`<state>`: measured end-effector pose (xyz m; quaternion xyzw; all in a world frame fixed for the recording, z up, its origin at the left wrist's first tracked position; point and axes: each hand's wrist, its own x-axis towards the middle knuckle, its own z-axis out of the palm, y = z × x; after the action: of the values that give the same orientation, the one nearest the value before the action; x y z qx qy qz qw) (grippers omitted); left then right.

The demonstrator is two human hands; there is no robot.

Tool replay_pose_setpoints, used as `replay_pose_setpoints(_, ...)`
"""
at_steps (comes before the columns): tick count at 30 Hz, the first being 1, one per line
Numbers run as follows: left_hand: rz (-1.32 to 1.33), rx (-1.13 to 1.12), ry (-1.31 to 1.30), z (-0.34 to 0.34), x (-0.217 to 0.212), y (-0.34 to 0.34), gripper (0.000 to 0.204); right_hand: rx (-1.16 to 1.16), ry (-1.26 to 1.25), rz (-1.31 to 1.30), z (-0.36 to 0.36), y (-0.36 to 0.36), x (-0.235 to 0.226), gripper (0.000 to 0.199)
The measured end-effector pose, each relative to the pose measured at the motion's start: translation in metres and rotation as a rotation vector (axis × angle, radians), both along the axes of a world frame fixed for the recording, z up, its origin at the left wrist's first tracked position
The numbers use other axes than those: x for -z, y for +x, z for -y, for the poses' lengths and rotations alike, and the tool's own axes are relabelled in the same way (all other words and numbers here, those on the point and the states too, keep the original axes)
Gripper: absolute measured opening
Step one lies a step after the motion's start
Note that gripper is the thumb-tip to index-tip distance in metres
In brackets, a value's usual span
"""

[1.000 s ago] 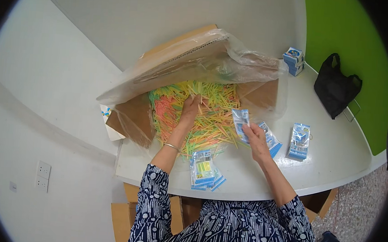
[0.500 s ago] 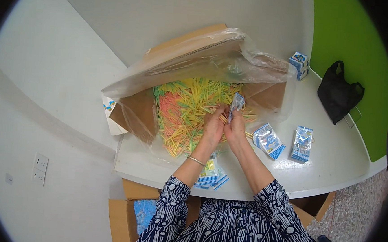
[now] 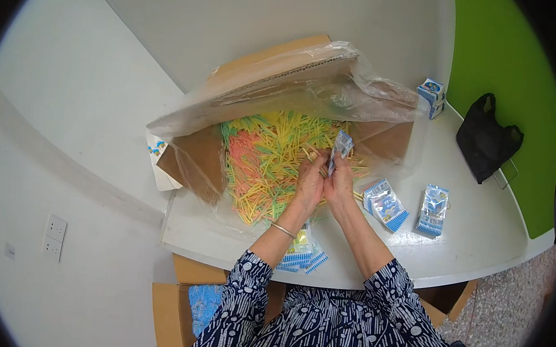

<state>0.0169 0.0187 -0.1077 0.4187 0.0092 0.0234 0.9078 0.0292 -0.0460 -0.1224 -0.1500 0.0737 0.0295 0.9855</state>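
My two hands meet over the right part of a heap of thin yellow, pink and green sticks (image 3: pixel 269 163), inside a carton lying on its side with clear plastic lining. In my left hand (image 3: pixel 311 176) the fingers are closed round several pale sticks (image 3: pixel 311 153), whose ends poke out past the fingertips. My right hand (image 3: pixel 339 181) pinches a small blue-and-white packet (image 3: pixel 342 144), held upright beside the sticks. Below my left wrist, several blue-striped packets (image 3: pixel 304 259) lie at the table's near edge, partly covered by the forearm.
The carton (image 3: pixel 192 161) stands against the wall on a white table (image 3: pixel 482 207). Right of my hands lie a stack of packets (image 3: pixel 385 203) and another packet bundle (image 3: pixel 432 210). Small boxes (image 3: pixel 431 97) and a black bag (image 3: pixel 486 140) stand farther back. Below the table, an open box holds blue packets (image 3: pixel 206 304).
My hands stay nearly in place over the heap. The sticks in my left hand now point more upward, close to the packet in my right hand. The view has shifted slightly.
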Motion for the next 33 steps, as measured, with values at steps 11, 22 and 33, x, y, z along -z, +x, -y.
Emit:
replay_pose_setpoints(11, -0.048, -0.003, 0.051, -0.008, 0.004, 0.009, 0.026, -0.014, -0.269, 0.094, 0.020, -0.008, -0.006, 0.018)
replay_pose_setpoints(22, 0.072, 0.125, 0.133, -0.019, -0.067, -0.005, 0.021, -0.473, -0.866, 0.272, 0.112, -0.047, -0.013, 0.021)
replay_pose_setpoints(33, 0.060, 0.368, 0.414, 0.009, -0.069, -0.040, 0.039, -0.605, -0.901, 0.397, 0.129, -0.057, -0.009, 0.023)
